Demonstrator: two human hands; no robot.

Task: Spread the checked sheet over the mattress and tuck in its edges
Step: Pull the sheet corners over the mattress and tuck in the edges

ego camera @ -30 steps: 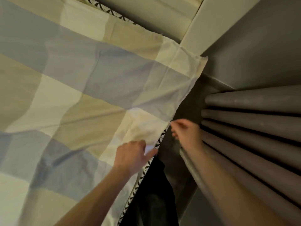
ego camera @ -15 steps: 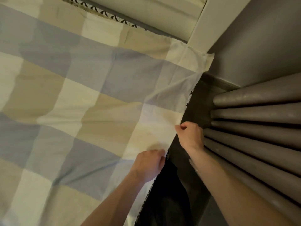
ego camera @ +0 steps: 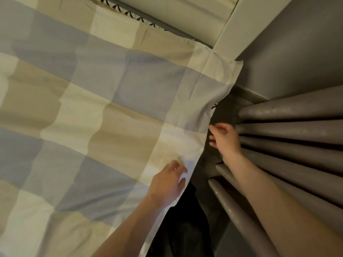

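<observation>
Sheet position: the checked sheet (ego camera: 111, 108) lies over most of the bed, from 7 o'clock round to 1 o'clock. Its side edge hangs loose from 2 o'clock down to 6 o'clock and is not yet tucked.
Mattress: only the patterned trim of the mattress (ego camera: 130, 13) shows, at 12 o'clock, plus a sliver just right of centre.
Your left hand: your left hand (ego camera: 167, 184), at 6 o'clock, rests on the sheet near its hanging edge. The fingers are fairly straight and grip nothing.
Your right hand: your right hand (ego camera: 225, 140), just right of centre, sits in the gap beside the radiator (ego camera: 297, 130). Its fingers are spread loosely and it holds nothing. I cannot tell whether the fingertips touch the cloth.
Risk, slack: neither hand grips, so the hanging edge could slide off the mattress if you pull from the top only.
Risk, corner: the free corner at 1 o'clock lies against the wall (ego camera: 297, 52). Tucking the side first may drag it askew and bare the trim.
Risk, gap: the space is narrow, and your knuckles may knock the radiator tubes as you push cloth down.
Risk, creases: the folds near 2 o'clock may get trapped under the tuck.
Count: one sheet, one mattress, two hands, one radiator with at least six tubes showing.
</observation>
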